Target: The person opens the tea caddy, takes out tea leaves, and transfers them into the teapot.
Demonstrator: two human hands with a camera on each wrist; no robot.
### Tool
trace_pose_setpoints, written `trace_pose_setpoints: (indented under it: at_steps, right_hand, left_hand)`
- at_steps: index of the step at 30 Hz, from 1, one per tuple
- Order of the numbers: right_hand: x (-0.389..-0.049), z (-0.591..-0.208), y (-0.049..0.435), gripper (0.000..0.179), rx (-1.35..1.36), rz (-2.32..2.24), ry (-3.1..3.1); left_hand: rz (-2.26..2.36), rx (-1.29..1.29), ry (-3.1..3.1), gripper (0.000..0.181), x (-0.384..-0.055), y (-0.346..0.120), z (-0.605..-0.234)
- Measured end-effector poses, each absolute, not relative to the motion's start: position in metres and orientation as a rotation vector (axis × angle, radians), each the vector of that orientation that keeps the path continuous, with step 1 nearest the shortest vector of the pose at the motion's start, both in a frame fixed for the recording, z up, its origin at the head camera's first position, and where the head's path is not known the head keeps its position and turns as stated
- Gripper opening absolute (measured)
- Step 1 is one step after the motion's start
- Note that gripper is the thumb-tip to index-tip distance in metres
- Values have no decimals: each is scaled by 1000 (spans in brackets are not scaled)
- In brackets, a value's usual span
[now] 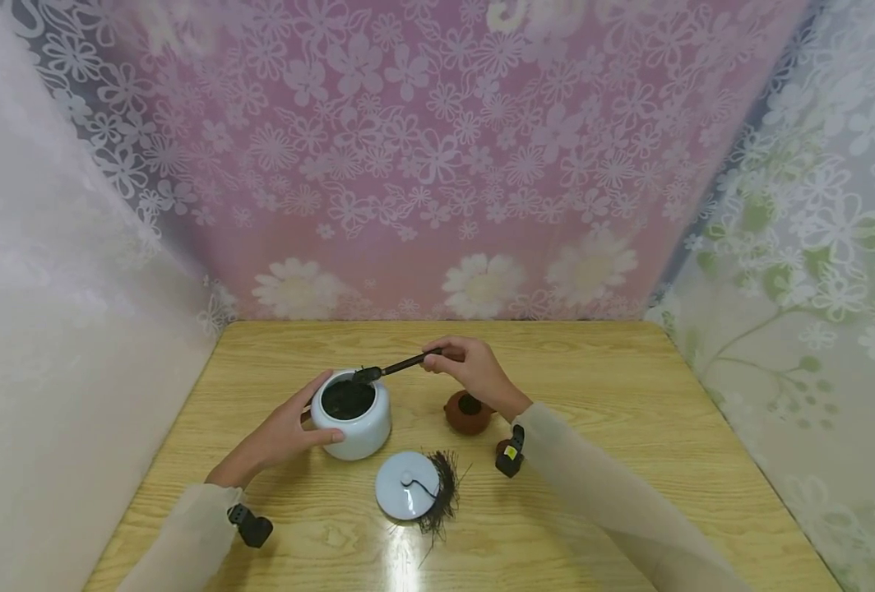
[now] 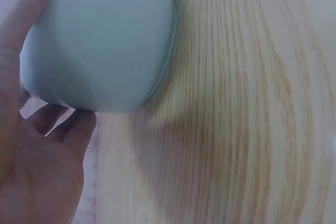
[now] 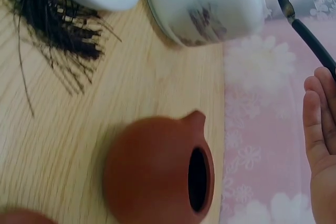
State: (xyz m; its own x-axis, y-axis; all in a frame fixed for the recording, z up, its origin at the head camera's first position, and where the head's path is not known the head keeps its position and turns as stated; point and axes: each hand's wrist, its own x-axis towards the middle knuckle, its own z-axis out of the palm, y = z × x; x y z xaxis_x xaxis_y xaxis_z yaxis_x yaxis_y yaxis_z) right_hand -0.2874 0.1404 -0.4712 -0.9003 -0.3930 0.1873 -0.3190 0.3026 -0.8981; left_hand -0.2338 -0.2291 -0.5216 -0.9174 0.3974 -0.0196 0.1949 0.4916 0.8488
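A round white jar (image 1: 367, 437) stands on the table, its open mouth showing dark, loose contents like tea leaves. My left hand (image 1: 284, 429) holds the jar from the left, thumb at the front and fingers behind. Over the jar's right rim is a dark tea scoop (image 1: 405, 363) with some dark leaves at its tip, tilted down to the left. My right hand (image 1: 474, 367) pinches the far end of its handle. Below that hand sits a small reddish-brown clay teapot (image 1: 457, 419) without its lid; the right wrist view shows its spout and dark opening.
A white jar lid (image 1: 393, 492) with a knob and dark cord lies in front of the jar. Beside and partly under it is a bundle of dark, thin strands (image 1: 446, 493). A small brown lid (image 1: 502, 448) is partly hidden by the right wrist camera.
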Motion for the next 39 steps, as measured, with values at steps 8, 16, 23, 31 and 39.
trace_pose_setpoints:
  at_steps: [8,16,23,31,39]
  right_hand:
    - [-288,-469,171,28,-639,-1734,2498]
    - [-288,-472,209,28,-576,-1747,2541]
    - [-283,-476,240,30,-543,-1763,2549]
    - [-278,-483,268,31,-522,-1746,2597]
    - [-271,-492,289,28,-487,-1698,2637]
  left_hand:
    - [1385,470,2511,117,-232,-228,-519]
    - [1378,477,2524,116,-231,-230,-519]
    - [1378,490,2527,115,-231,-230,-521]
    - [1372,525,2546,113,-231,-229,-520]
    - [1376,520,2540,114,-230,-229,-520]
